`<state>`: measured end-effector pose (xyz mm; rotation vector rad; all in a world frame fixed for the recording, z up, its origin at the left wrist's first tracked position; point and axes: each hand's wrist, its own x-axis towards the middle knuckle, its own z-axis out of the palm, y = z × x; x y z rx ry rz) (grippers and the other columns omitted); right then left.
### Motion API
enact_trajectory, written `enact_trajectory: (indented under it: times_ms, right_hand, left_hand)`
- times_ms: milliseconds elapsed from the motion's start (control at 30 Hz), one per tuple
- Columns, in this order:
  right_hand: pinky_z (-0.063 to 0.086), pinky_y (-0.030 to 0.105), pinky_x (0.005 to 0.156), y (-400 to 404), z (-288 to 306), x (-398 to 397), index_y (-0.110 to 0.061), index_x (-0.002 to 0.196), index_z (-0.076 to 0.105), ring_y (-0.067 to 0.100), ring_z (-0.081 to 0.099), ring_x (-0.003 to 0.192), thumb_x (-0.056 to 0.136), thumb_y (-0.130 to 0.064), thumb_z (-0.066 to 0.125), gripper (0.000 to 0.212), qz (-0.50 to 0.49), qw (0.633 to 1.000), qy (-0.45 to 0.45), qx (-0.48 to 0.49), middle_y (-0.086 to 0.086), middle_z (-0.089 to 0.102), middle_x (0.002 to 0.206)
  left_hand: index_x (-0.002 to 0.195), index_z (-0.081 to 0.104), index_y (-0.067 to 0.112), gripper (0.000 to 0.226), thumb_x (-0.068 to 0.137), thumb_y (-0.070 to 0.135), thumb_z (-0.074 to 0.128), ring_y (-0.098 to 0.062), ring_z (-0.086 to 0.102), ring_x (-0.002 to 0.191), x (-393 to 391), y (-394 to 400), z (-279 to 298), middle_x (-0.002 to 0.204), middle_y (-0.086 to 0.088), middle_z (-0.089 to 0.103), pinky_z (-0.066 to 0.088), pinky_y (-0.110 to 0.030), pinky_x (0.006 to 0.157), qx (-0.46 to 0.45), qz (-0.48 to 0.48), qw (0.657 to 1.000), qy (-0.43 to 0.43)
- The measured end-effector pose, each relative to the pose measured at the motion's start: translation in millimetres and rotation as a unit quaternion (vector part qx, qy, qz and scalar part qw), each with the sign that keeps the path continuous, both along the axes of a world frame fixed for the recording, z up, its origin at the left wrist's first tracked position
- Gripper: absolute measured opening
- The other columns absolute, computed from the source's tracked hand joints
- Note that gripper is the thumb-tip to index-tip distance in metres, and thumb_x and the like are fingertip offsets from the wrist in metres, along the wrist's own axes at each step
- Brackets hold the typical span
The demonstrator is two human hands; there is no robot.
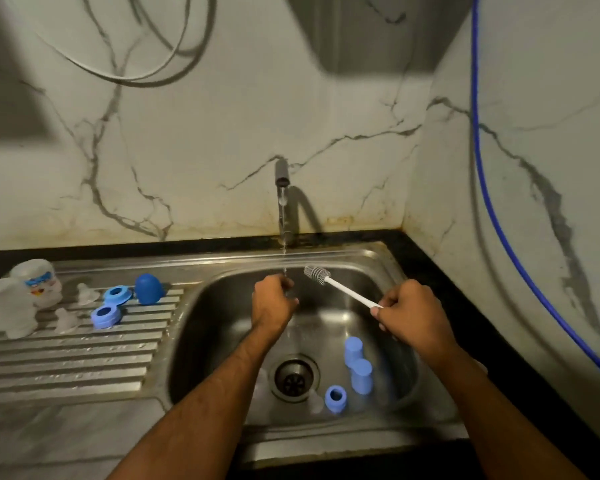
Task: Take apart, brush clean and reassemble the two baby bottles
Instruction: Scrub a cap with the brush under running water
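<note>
A white bottle brush (340,286) is gripped by the right hand (411,315). The left hand (272,299) is curled under the tap stream (283,237); its contents cannot be told. No writing can be read.

Steel sink (388,271) sits in a black counter (471,306), with a ribbed drainboard (66,362) out at 9 o'clock from the basin and the drain (294,377) down in the bottom. Tap (282,174) at 12 o'clock is running a thin stream. Marble-look wall (222,116) behind, kinda grimy along the bottom edge. Blue hose (478,150) hangs down at 3 o'clock, grey cables (125,76) loop up around 11.
</note>
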<state>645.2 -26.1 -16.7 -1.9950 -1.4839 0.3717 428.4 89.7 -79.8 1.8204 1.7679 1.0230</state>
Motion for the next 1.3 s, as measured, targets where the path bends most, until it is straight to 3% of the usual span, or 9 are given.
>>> enact_trajectory:
  times_ms: [167, 300, 433, 567, 700, 933, 1067, 1200, 1300]
  right_hand:
    - [0.061, 0.038, 0.075, 8.2, -6.7, 18.9, -0.015, 0.072, 0.07, 0.023, 0.07, 0.067, 0.079, -0.03, 0.077, 0.018, -0.016, 1.0, 0.025, -0.008, 0.001, 0.071, 0.071]
    - [0.061, 0.035, 0.074, 16.6, -11.0, 25.2, -0.015, 0.073, 0.069, 0.022, 0.07, 0.066, 0.081, -0.027, 0.076, 0.016, -0.018, 0.999, 0.03, -0.005, 0.002, 0.071, 0.07]
    - [0.06, 0.031, 0.072, 22.9, -18.5, 30.3, -0.015, 0.074, 0.069, 0.018, 0.068, 0.064, 0.084, -0.025, 0.076, 0.015, -0.018, 1.0, 0.021, -0.005, 0.001, 0.07, 0.069]
    - [0.06, 0.032, 0.074, 27.2, -24.4, 34.0, -0.015, 0.076, 0.069, 0.019, 0.069, 0.067, 0.085, -0.025, 0.076, 0.015, -0.02, 1.0, 0.019, -0.012, 0.002, 0.071, 0.072]
    - [0.06, 0.032, 0.074, 29.0, -26.5, 33.0, -0.013, 0.073, 0.07, 0.019, 0.069, 0.067, 0.084, -0.024, 0.076, 0.017, -0.015, 1.0, 0.019, -0.014, 0.002, 0.071, 0.071]
    - [0.059, 0.031, 0.074, 27.2, -29.0, 32.2, -0.014, 0.073, 0.069, 0.017, 0.069, 0.068, 0.085, -0.024, 0.077, 0.018, -0.01, 1.0, 0.014, -0.011, 0.002, 0.07, 0.071]
    - [0.057, 0.028, 0.071, 27.1, -27.0, 29.2, -0.017, 0.073, 0.068, 0.015, 0.068, 0.067, 0.086, -0.025, 0.077, 0.018, -0.014, 1.0, 0.01, -0.011, 0.0, 0.07, 0.07]
    - [0.057, 0.028, 0.068, 30.2, -20.3, 20.7, -0.015, 0.068, 0.07, 0.014, 0.066, 0.063, 0.084, -0.026, 0.076, 0.02, 0.0, 1.0, -0.006, -0.014, 0.0, 0.069, 0.064]
    - [0.055, 0.026, 0.067, 35.4, -14.6, 8.3, -0.017, 0.068, 0.07, 0.014, 0.065, 0.063, 0.084, -0.026, 0.076, 0.02, 0.01, 1.0, -0.013, -0.008, -0.002, 0.067, 0.063]
  left_hand:
    - [0.103, 0.075, 0.007, 0.035, 0.07, 0.009, 0.086, -0.021, 0.072, 0.092, 43.6, 17.7, -14.8, 0.097, -0.009, 0.075, 0.055, -0.03, 0.084, -0.035, -0.109, 0.992, 0.05]
    - [0.109, 0.072, 0.005, 0.046, 0.066, 0.002, 0.087, -0.02, 0.068, 0.092, 68.0, 21.4, -24.4, 0.103, -0.012, 0.073, 0.049, -0.021, 0.076, -0.097, -0.232, 0.958, 0.134]
    - [0.115, 0.069, 0.002, 0.055, 0.064, -0.003, 0.088, -0.015, 0.059, 0.089, 83.9, 22.4, -37.8, 0.111, -0.015, 0.07, 0.05, -0.026, 0.079, -0.145, -0.317, 0.918, 0.188]
    - [0.118, 0.068, 0.001, 0.058, 0.064, -0.002, 0.088, -0.027, 0.064, 0.102, 92.6, 21.3, -46.0, 0.114, -0.015, 0.069, 0.048, -0.025, 0.084, -0.162, -0.361, 0.892, 0.22]
    - [0.119, 0.068, 0.002, 0.058, 0.065, 0.001, 0.088, -0.029, 0.065, 0.105, 97.7, 17.4, -50.8, 0.114, -0.016, 0.07, 0.05, -0.033, 0.091, -0.15, -0.37, 0.889, 0.224]
    - [0.113, 0.072, 0.006, 0.048, 0.068, 0.006, 0.088, -0.025, 0.067, 0.103, 98.1, 14.2, -55.7, 0.112, -0.009, 0.072, 0.05, -0.034, 0.092, -0.121, -0.339, 0.909, 0.211]
    - [0.107, 0.074, 0.005, 0.044, 0.065, 0.001, 0.087, -0.021, 0.069, 0.1, 87.3, 18.4, -42.6, 0.107, -0.01, 0.074, 0.052, -0.028, 0.087, -0.116, -0.286, 0.935, 0.173]
    - [0.104, 0.075, 0.014, 0.04, 0.067, 0.016, 0.089, -0.012, 0.067, 0.092, 61.3, 26.5, -24.0, 0.101, -0.004, 0.074, 0.036, -0.012, 0.065, -0.078, -0.213, 0.96, 0.164]
    - [0.108, 0.075, 0.014, 0.039, 0.071, 0.019, 0.087, -0.015, 0.068, 0.096, 33.4, 35.6, -11.1, 0.104, -0.005, 0.074, 0.049, -0.02, 0.076, -0.052, -0.141, 0.981, 0.119]
